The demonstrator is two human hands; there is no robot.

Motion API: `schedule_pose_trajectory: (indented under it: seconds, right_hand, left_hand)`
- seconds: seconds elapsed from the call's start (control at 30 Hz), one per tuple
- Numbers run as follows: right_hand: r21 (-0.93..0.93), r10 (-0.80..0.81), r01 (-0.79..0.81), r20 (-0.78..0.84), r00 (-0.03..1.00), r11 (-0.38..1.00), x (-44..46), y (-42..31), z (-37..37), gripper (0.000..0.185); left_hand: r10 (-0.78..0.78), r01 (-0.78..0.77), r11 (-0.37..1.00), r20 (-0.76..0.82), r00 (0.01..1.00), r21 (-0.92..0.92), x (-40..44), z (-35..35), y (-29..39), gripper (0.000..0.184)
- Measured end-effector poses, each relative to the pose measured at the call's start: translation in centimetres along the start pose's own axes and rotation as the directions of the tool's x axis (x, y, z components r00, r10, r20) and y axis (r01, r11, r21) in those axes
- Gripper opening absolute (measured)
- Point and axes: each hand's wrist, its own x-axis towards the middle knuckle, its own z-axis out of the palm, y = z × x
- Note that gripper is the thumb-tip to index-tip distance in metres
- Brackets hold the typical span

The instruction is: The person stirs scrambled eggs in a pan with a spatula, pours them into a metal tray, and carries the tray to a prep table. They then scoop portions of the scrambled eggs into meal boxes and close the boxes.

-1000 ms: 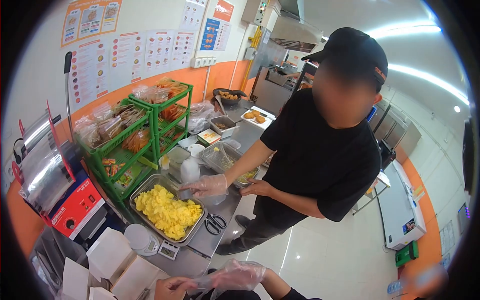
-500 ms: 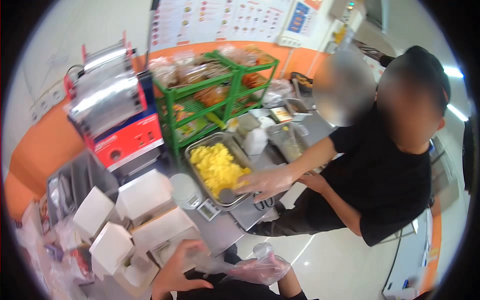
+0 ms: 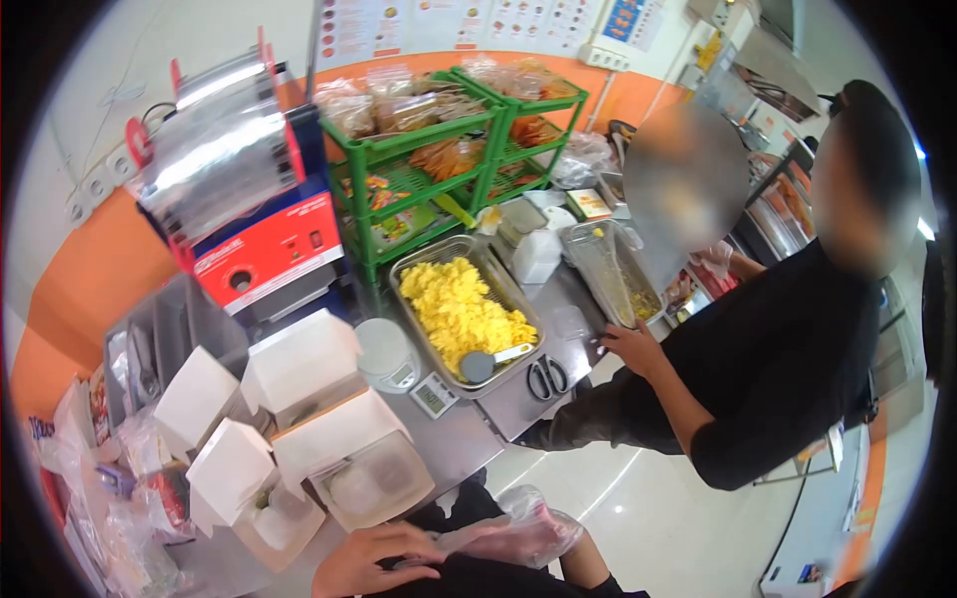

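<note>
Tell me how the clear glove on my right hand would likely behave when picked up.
The glove would probably be floppy: it is wrinkled and bags loosely around the right hand. It should feel light, since it looks thin enough for skin to show through. That thinness may also make it tear under a hard pull.

Boxes before left hand, free counter strip alongside — timer, scissors beyond
</note>
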Motion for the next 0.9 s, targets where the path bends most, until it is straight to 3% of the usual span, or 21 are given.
schedule_pose_trajectory:
  seconds: [0.07, 0.1, 0.17, 0.2, 0.23, 0.27, 0.3, 0.33, 0.37, 0.43, 0.53, 0.63, 0.67, 0.77, 0.83, 0.9]
  right_hand:
    - [0.489, 0.132, -0.15, 0.071, 0.989, 0.859, -0.3, -1.0, 0.9, 0.087]
    - [0.902, 0.028, -0.299, 0.306, 0.952, 0.311, 0.0, -2.8, 2.7, 0.089]
    - [0.941, -0.225, -0.338, 0.335, 0.915, 0.023, 0.0, -4.0, 3.6, 0.091]
    - [0.909, -0.254, -0.139, 0.253, 0.934, 0.394, -0.2, -3.6, 3.5, 0.09]
    - [0.72, -0.306, 0.088, 0.179, 0.935, 0.689, -0.3, -3.2, 3.5, 0.089]
    - [0.402, -0.375, 0.3, 0.122, 0.919, 0.865, -0.4, -3.2, 3.3, 0.089]
    - [0.336, -0.494, 0.458, 0.023, 0.869, 0.823, -0.6, -3.7, 3.1, 0.089]
    - [0.358, -0.555, 0.538, -0.062, 0.829, 0.763, -0.6, -4.6, 3.3, 0.091]
    - [0.371, -0.608, 0.614, -0.147, 0.78, 0.697, -0.8, -5.9, 3.7, 0.092]
    - [0.374, -0.703, 0.724, -0.221, 0.676, 0.579, -1.2, -7.8, 3.8, 0.092]
    - [0.322, -0.752, 0.798, -0.284, 0.594, 0.509, -1.9, -9.4, 3.5, 0.086]
    - [0.21, -0.804, 0.859, -0.303, 0.511, 0.467, -3.6, -10.1, 1.7, 0.076]
    - [0.152, -0.811, 0.873, -0.325, 0.487, 0.464, -4.2, -10.3, 1.1, 0.075]
    - [-0.206, -0.706, 0.794, -0.616, 0.349, 0.572, -5.5, -11.1, 0.0, 0.073]
    - [-0.208, -0.603, 0.738, -0.731, 0.318, 0.641, -6.6, -11.0, -3.3, 0.073]
    - [-0.176, -0.528, 0.72, -0.795, 0.298, 0.671, -7.3, -11.3, -4.5, 0.077]
  left_hand:
    - [0.023, -0.024, 0.999, 0.026, 0.999, 0.033, -0.2, -0.6, -1.3, 0.036]
    - [0.013, -0.007, 0.999, -0.15, 0.989, 0.04, 0.1, -0.2, -1.6, 0.04]
    - [-0.146, 0.156, 0.987, -0.515, 0.844, -0.023, 0.2, 0.2, -3.1, 0.034]
    - [-0.221, 0.224, 0.971, -0.664, 0.714, -0.083, 1.0, 0.3, -3.6, 0.031]
    - [-0.048, 0.127, 0.991, -0.755, 0.654, 0.047, 2.3, 0.7, -3.0, 0.027]
    - [0.133, 0.037, 0.982, -0.814, 0.565, 0.186, 3.4, 1.2, -1.8, 0.024]
    - [0.308, -0.039, 0.945, -0.84, 0.447, 0.326, 4.6, 1.6, -0.5, 0.021]
    - [0.381, -0.151, 0.903, -0.584, 0.716, 0.403, 5.3, 1.8, 0.6, 0.023]
    - [0.421, -0.288, 0.852, -0.244, 0.874, 0.436, 6.2, 2.2, 1.6, 0.028]
    - [0.059, -0.063, 0.972, 0.024, 0.998, 0.225, 10.9, 5.8, 5.7, 0.018]
    - [0.278, -0.203, 0.76, -0.026, 0.96, 0.617, 15.2, 10.2, 0.6, 0.027]
    - [0.119, -0.116, 0.892, 0.019, 0.993, 0.438, 17.6, 10.9, -1.6, 0.02]
    - [0.132, -0.125, 0.899, 0.012, 0.991, 0.419, 18.0, 11.3, -2.0, 0.016]
    - [0.196, -0.182, 0.926, -0.007, 0.981, 0.332, 19.3, 12.5, -2.1, 0.009]
    - [0.262, -0.254, 0.939, -0.008, 0.965, 0.232, 19.2, 13.6, -1.7, 0.011]
    - [0.226, -0.224, 0.953, 0.014, 0.974, 0.203, 19.6, 14.2, -2.3, 0.009]
